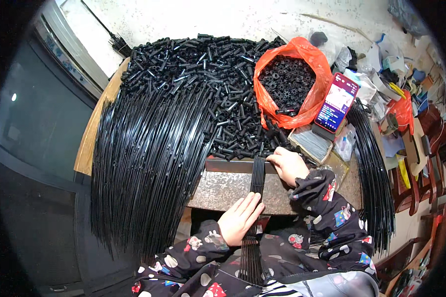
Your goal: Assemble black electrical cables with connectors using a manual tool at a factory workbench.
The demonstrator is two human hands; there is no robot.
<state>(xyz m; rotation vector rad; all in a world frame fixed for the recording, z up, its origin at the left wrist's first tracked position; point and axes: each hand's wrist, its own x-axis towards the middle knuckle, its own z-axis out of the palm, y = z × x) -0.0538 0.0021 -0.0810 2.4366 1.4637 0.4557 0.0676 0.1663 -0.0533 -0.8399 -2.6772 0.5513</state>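
Observation:
A narrow, flat bundle of thin black rods (257,179) runs from the table's near edge down over my lap. Across its middle lies my left hand (240,219), flat with fingers stretched out. At the bundle's far end my right hand (290,167) is closed, thumb and fingertips pinched together beside the rod tips. What sits between those fingers is too small to make out. The far end of the bundle rests over a low dark bar (228,165) along the front of the pile of short black plastic tube pieces (233,119).
Long black rods (148,163) hang over the table's left side, and more rods (374,178) hang at the right. An orange bag (319,74) holds small black toothed parts. Beside it stand a lit phone (337,104) and a box of thin pins (311,143). Clutter fills the far right.

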